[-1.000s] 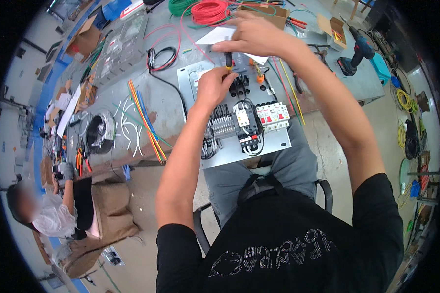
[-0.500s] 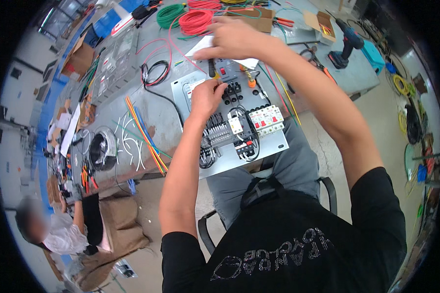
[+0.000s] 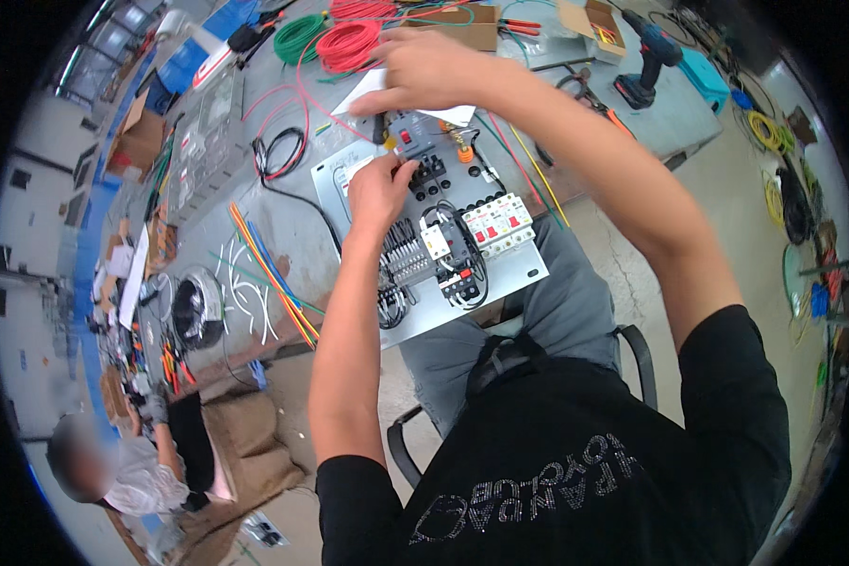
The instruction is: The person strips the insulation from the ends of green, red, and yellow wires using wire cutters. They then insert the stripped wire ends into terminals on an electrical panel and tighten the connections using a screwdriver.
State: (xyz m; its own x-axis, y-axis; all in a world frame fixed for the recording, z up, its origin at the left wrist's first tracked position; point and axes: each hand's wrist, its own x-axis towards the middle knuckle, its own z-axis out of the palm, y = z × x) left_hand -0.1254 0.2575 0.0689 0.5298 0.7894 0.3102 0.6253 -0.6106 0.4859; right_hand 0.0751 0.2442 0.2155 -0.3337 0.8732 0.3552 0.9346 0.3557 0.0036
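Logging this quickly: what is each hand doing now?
Left hand: fingers pinched at the grey breaker; grip unclear.
Right hand: curled over the breaker's top; grip unclear.

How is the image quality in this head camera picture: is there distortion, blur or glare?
Head view: strong fisheye bending, black corners; even daylight, soft shadows, no harsh glare. The left hand, right hand and grey panel are fairly sharp; the seated person near the rim is stretched, the face blurred.
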